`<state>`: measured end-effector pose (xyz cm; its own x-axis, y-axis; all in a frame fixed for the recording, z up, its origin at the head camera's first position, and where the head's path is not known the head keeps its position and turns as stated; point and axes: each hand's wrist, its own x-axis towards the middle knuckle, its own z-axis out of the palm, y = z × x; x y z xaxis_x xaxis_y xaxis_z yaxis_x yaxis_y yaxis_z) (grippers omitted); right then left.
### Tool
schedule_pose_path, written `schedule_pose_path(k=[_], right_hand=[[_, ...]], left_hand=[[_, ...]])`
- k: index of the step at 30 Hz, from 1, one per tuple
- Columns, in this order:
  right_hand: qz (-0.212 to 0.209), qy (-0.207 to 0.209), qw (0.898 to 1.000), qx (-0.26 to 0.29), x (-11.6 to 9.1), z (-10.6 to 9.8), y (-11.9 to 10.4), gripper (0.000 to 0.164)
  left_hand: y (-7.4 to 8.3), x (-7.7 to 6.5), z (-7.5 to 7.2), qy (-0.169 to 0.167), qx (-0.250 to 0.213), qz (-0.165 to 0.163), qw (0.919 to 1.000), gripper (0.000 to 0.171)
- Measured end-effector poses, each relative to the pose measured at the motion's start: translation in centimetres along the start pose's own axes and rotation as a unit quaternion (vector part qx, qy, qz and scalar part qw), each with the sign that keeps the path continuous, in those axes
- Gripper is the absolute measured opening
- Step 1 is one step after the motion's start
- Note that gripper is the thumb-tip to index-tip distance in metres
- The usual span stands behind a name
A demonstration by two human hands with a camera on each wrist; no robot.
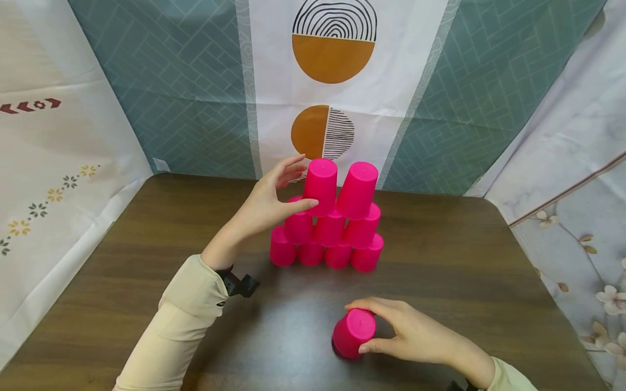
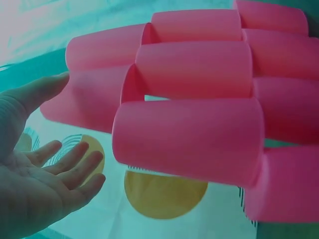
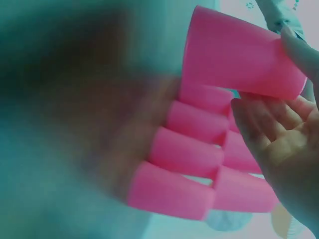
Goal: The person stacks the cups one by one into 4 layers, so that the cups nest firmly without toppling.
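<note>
Upside-down pink cups form a stepped stack: several in the bottom row (image 1: 311, 254), three in the middle row (image 1: 329, 229), two on top. Beside the top left cup (image 1: 321, 182) is my left hand (image 1: 261, 203), fingers extended and thumb spread. Its thumb tip overlaps that cup's lower side in the head view. The left wrist view shows the palm and fingers with nothing held. Closer to me, my right hand (image 1: 415, 332) grips a loose pink cup (image 1: 353, 332) between thumb and fingers, base up, close over the table. The top right cup (image 1: 359, 190) leans slightly.
The stack stands toward the back of a brown wooden table (image 1: 440, 260). A patterned cloth (image 1: 195, 81) hangs right behind the table's far edge, with light cloths along the left and right sides. A black wrist device (image 1: 239, 283) sits on my left wrist.
</note>
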<state>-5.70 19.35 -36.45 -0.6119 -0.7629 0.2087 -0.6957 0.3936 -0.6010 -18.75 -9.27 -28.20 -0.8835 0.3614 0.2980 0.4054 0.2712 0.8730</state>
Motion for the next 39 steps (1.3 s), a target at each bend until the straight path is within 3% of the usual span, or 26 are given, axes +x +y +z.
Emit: schedule_pose_path(k=[6, 9, 15, 21, 30, 39], right_hand=[[-0.001, 0.024, 0.999, -0.026, 1.1, -3.7, -1.3, 0.059], [-0.025, 0.050, 0.998, -0.035, 1.7, -5.5, -1.9, 0.063], [-0.079, 0.119, 0.986, -0.091, 3.1, -9.4, -3.0, 0.070], [-0.071, 0.172, 0.976, -0.111, 5.0, -12.9, -4.0, 0.071], [-0.005, 0.262, 0.963, -0.069, 9.3, -16.2, -4.8, 0.067], [0.054, 0.284, 0.957, -0.040, 12.4, -17.3, -4.7, 0.055]], left_hand=[[-0.8, -2.2, -0.8, 0.000, 0.022, -0.021, 0.9995, 0.073], [-1.2, -3.1, -0.9, -0.003, 0.027, -0.031, 0.9991, 0.071], [-1.7, -4.3, -0.7, -0.014, 0.027, -0.044, 0.9986, 0.070], [-2.2, -5.4, -0.7, -0.030, 0.020, -0.049, 0.9982, 0.070], [-2.8, -5.6, -0.8, -0.015, 0.021, -0.058, 0.9980, 0.068], [-3.5, -3.1, 0.0, -0.016, 0.021, -0.035, 0.9991, 0.060]])
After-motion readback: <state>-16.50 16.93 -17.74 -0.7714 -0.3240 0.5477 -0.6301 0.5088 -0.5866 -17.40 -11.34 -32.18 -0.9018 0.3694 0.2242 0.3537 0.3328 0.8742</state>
